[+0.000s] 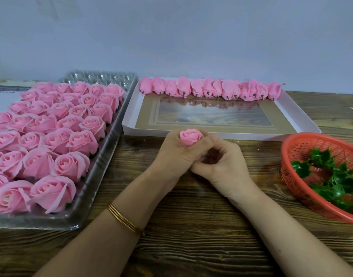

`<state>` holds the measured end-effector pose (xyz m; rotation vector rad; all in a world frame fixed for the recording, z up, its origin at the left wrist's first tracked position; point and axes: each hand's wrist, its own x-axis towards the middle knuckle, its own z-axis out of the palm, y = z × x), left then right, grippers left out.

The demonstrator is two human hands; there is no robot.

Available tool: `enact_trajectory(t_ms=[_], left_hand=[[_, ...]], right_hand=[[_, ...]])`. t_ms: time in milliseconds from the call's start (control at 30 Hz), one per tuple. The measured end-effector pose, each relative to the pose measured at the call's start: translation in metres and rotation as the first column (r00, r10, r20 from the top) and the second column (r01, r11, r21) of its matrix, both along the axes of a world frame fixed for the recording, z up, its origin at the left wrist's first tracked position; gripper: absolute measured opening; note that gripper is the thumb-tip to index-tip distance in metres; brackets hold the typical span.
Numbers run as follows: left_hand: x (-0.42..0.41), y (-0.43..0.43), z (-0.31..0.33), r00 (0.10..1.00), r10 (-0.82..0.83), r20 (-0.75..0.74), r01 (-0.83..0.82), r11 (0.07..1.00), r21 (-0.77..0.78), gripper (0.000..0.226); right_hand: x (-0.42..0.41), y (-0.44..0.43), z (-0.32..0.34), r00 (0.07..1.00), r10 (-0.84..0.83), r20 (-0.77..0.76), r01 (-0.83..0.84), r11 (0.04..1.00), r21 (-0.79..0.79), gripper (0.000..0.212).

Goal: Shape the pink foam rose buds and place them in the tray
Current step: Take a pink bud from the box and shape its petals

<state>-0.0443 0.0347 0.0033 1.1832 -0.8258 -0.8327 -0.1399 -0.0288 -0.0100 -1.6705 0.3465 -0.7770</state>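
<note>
The left hand (177,154) is gripping one pink foam rose bud (190,137), fingers and thumb curling round its lower half so that only the tight, spiralled top is showing. The bud is sitting above the table, just in front of the white tray's near rim. The right hand (221,164) is pressing its curled fingers against the left hand below the bud; whether it is pinching anything cannot be told.

The wooden table (191,226) is carrying everything. On its left a clear plastic tray (103,156) is holding well over thirty opened pink roses (71,164), with more running off the frame's edge. Behind the hands the white tray (131,116) is holding a single row of closed buds (211,88) along its far wall, stems pointing toward the person. There are about a dozen, overlapping too much for an exact count. On the right one red mesh basket (291,156) is holding green leaf pieces (331,176). Thin gold bangles (123,218) are circling the left wrist. A printed sheet (6,88) at far left is showing writing too blurred to read.
</note>
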Motion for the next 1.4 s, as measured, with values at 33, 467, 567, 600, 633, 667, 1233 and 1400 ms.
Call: enact_trajectory(t_ms=[33,467,567,600,633,667,1233,1400], left_hand=[[0.000,0.001,0.001,1.000,-0.003,0.006,0.003,1.000,0.001,0.036],[0.004,0.003,-0.001,0.992,-0.018,0.121,0.020,1.000,-0.016,0.036],[0.004,0.001,-0.005,0.987,0.094,0.130,-0.093,0.996,-0.018,0.021],[0.004,0.000,-0.006,0.981,0.140,0.136,-0.138,0.990,-0.019,0.013],[0.005,0.000,-0.006,0.969,0.188,0.161,-0.187,0.982,-0.023,0.010],[0.007,-0.001,-0.008,0.953,0.224,0.204,-0.223,0.974,-0.031,0.015],[0.004,0.001,-0.013,0.895,0.093,0.437,-0.121,0.992,0.037,0.017],[0.004,0.002,-0.014,0.882,0.123,0.455,-0.142,0.990,0.007,0.016]], right_hand=[[0.000,-0.001,0.000,1.000,0.011,-0.003,-0.011,1.000,0.003,0.052],[-0.001,-0.005,-0.003,0.995,0.044,-0.089,-0.032,0.991,0.133,0.039],[0.000,-0.007,-0.005,0.997,0.019,-0.075,-0.002,0.975,0.222,0.053],[0.000,-0.008,-0.006,0.998,-0.009,-0.059,0.024,0.963,0.268,0.048],[0.000,-0.010,-0.005,0.998,-0.046,-0.043,0.058,0.945,0.322,0.043],[0.000,-0.012,-0.005,0.997,-0.077,-0.023,0.080,0.921,0.381,0.039],[-0.001,-0.007,0.001,1.000,-0.031,-0.004,0.029,0.888,0.458,0.033],[-0.002,-0.007,0.002,1.000,-0.014,-0.001,0.013,0.896,0.444,0.034]])
